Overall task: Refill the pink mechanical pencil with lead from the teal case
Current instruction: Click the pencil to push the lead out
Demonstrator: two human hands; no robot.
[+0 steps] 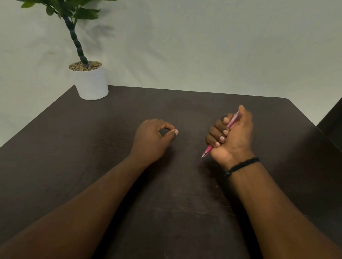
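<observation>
While both forearms reach forward over a dark brown desk [64,163], each of the two hands does something different. The right hand [232,139] is curled into a fist around a pink pencil [232,122], gripping it firmly with the fingers wrapped over the barrel and the thumb raised near the top end. The pencil sits at a slant in that fist, its upper end poking out beside the thumb and its narrow tip [204,155] pointing down and to the left, just above the desk surface. A thin black bracelet [242,165] circles the right wrist. The left hand [153,138] rests on the desk a little apart from the right one, holding nothing that can be made out; its thumb and forefinger curve toward each other into a small ring, with the tips close together. No lead case can be seen anywhere on the desk. At the far left corner stands a white pot [92,82] topped with pebbles, holding a green leafy plant [68,1] on a dark stem. A pale wall [211,41] fills the background
</observation>
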